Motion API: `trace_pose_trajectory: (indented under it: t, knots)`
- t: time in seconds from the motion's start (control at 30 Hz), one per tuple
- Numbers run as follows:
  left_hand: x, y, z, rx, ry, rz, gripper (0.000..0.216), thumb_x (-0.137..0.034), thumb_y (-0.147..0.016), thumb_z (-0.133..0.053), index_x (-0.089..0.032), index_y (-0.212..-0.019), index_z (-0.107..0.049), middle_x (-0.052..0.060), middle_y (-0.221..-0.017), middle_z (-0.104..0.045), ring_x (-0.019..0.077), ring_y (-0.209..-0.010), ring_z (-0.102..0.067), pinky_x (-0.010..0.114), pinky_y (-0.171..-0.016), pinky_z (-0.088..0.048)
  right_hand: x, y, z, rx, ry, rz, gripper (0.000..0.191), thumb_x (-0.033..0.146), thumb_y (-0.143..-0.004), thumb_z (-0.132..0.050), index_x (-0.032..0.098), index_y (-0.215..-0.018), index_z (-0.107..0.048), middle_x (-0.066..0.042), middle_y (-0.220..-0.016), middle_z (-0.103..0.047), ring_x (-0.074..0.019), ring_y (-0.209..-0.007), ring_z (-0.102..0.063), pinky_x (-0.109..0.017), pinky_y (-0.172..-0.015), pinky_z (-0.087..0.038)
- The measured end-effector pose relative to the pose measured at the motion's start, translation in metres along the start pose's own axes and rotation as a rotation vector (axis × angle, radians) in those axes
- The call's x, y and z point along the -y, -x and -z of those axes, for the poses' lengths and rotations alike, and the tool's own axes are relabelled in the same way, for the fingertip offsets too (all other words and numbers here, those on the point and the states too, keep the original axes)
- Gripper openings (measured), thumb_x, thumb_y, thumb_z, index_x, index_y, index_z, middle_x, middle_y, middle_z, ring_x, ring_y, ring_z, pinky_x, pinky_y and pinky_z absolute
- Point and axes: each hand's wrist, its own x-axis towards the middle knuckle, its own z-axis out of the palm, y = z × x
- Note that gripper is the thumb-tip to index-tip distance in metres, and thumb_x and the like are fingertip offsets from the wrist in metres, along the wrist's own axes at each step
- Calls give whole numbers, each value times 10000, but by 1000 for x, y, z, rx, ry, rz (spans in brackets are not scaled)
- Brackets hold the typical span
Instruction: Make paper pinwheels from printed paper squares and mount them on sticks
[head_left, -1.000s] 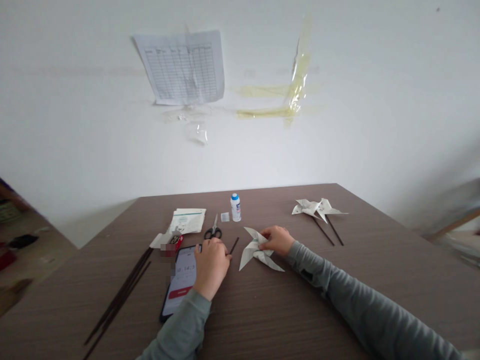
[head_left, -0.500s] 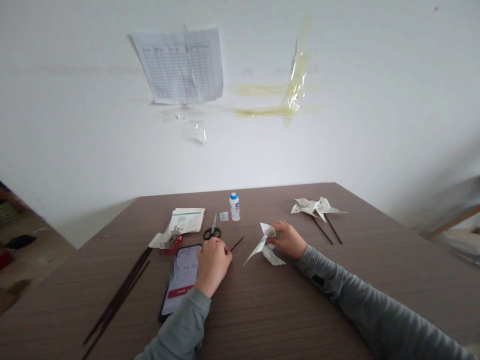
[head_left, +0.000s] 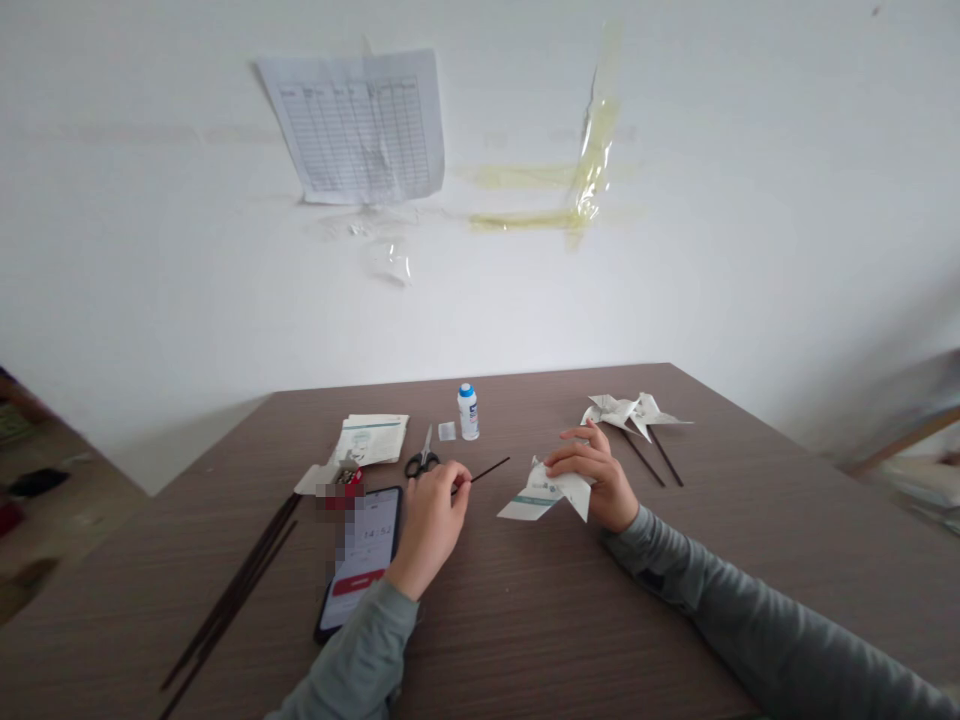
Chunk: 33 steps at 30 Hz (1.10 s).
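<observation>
My left hand [head_left: 433, 524] is closed in a pinch on a thin dark stick [head_left: 486, 470] whose free end points right and slightly up. My right hand [head_left: 598, 482] grips a folded white paper pinwheel [head_left: 541, 494], lifted off the brown table [head_left: 525, 620] and turned so its back faces me. The stick's tip is a short way left of the pinwheel, not touching it. Both arms wear grey-green sleeves.
A phone [head_left: 361, 565] with a timer lies by my left wrist. Scissors [head_left: 423, 459], a glue bottle [head_left: 468, 412], folded papers [head_left: 371, 438] and a red item [head_left: 349, 480] sit behind. Several dark sticks [head_left: 238, 588] lie at left. Two finished pinwheels [head_left: 628, 412] rest at right.
My right hand lifted the pinwheel off the table, turned it over and moved it right. My left hand raised the stick, its tip now pointing towards the pinwheel.
</observation>
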Motion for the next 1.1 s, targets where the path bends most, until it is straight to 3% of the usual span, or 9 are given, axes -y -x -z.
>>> trace_pose_trajectory:
  t: [0.13,0.23,0.33,0.63,1.1]
  knots:
    - [6,-1,-7,-56,119,-39,259,-108,-1164,-723,-274,-1229,-911,82,-1210,-990,330,-1240,-920,535,-1234,-631,3,3,-3,1,21,-25,198,417,-1102,-894,378,-931,-987,-75,-1080,-1016,-456,-1418,-854,-738,-1571,-378]
    - [5,1,-8,-77,139,-72,222,-158,-1170,-746,-279,-1141,-929,84,-1175,-986,339,-1221,-910,557,-1260,-616,5,3,-5,26,31,-54,203,400,-1107,-873,394,-932,-977,-55,-1080,-1019,-453,-1437,-864,-744,-1579,-372]
    - [-1,3,-4,-55,132,-90,240,-190,-1187,-761,-286,-1060,-941,68,-1137,-978,330,-1176,-904,566,-1288,-591,6,2,-6,33,22,-64,218,351,-1113,-843,415,-955,-979,-43,-1089,-1020,-452,-1434,-881,-771,-1581,-367]
    - [-18,7,1,2,134,-90,244,-156,-1160,-832,-318,-1065,-989,48,-1127,-992,336,-1221,-918,580,-1335,-577,0,2,-7,45,-2,-101,214,280,-1080,-849,415,-1005,-998,-44,-1121,-1020,-457,-1471,-852,-779,-1588,-364]
    - [-21,7,1,-2,131,-109,253,-155,-1125,-856,-328,-1039,-1020,55,-1069,-980,340,-1160,-924,590,-1324,-596,-4,2,-12,-39,-89,-172,106,456,-1068,-936,378,-1069,-1008,-98,-1117,-970,-454,-1450,-835,-805,-1482,-483]
